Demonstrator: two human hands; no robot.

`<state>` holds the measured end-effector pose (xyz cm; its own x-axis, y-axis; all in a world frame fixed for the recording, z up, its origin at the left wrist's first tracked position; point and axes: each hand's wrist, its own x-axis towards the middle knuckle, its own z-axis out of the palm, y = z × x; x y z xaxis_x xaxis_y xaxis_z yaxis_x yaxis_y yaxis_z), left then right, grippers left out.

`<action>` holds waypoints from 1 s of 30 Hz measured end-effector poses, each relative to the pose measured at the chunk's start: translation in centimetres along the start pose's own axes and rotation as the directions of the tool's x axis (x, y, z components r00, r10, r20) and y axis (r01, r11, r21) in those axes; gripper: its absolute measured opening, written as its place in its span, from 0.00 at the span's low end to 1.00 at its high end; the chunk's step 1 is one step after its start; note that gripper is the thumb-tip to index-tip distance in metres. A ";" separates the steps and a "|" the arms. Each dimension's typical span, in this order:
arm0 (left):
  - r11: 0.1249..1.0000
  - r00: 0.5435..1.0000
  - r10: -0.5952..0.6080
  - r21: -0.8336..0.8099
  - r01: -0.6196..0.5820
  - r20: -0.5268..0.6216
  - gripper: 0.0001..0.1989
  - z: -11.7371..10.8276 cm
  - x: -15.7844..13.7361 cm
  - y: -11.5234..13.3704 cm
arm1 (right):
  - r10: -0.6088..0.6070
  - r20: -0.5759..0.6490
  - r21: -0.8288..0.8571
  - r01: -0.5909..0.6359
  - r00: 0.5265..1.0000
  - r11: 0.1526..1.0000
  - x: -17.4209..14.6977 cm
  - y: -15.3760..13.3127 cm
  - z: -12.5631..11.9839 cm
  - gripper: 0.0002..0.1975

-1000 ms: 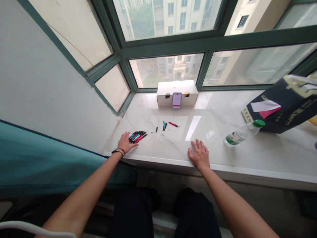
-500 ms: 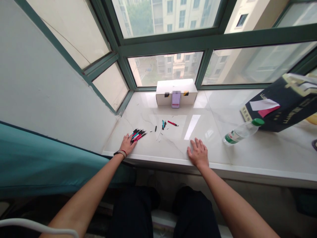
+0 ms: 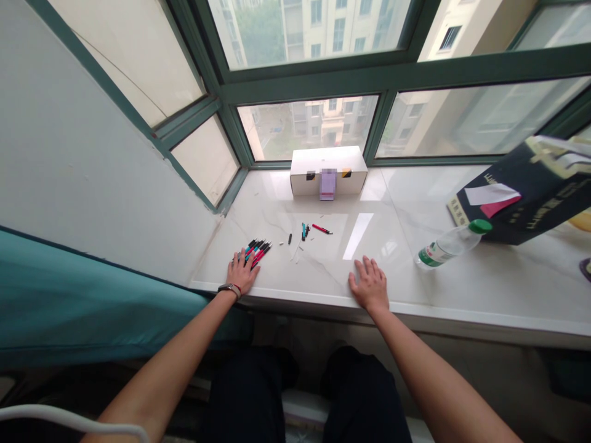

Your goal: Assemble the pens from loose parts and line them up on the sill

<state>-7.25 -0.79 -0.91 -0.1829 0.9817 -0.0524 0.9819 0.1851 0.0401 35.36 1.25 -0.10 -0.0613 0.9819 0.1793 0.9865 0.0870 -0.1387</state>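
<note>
My left hand (image 3: 242,273) lies over the near ends of a bundle of pens (image 3: 259,251), fingers stretched out and apart. Red, teal and black barrels show beyond the fingertips, side by side; the ends under the hand are hidden. My right hand (image 3: 369,284) rests flat on the white marbled sill (image 3: 314,283) near its front edge, fingers spread, holding nothing. Between the hands and farther back lie a red pen (image 3: 322,229), a teal and black pen part (image 3: 303,232), a short black piece (image 3: 290,239) and several tiny bits.
A white box (image 3: 329,159) with a purple packet (image 3: 327,184) at its front stands by the window. On the right, a clear bottle (image 3: 450,246) with a green cap leans beside a dark paper bag (image 3: 526,191). A teal curtain (image 3: 92,301) hangs at the left.
My left hand has shifted slightly right and turned, its fingers now lying over the pen bundle rather than at its left side. My right hand has stayed where it was.
</note>
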 end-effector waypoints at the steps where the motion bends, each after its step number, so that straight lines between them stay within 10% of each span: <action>1: 1.000 1.000 0.002 0.003 -0.002 -0.005 0.33 0.0 -0.1 0.1 | 0.000 0.000 0.001 0.000 1.000 1.000 0.0 0.0 0.0 0.25; 18: 0.944 0.966 -0.255 -0.226 0.240 -0.038 0.36 -0.9 4.7 -3.0 | 0.001 -0.001 -0.003 -0.001 1.000 1.000 0.0 0.0 -0.1 0.25; 30: 0.961 0.972 -0.234 -0.153 0.231 -0.003 0.40 0.6 5.3 2.1 | -0.007 0.008 0.017 0.007 1.000 1.000 0.1 -0.3 -0.6 0.25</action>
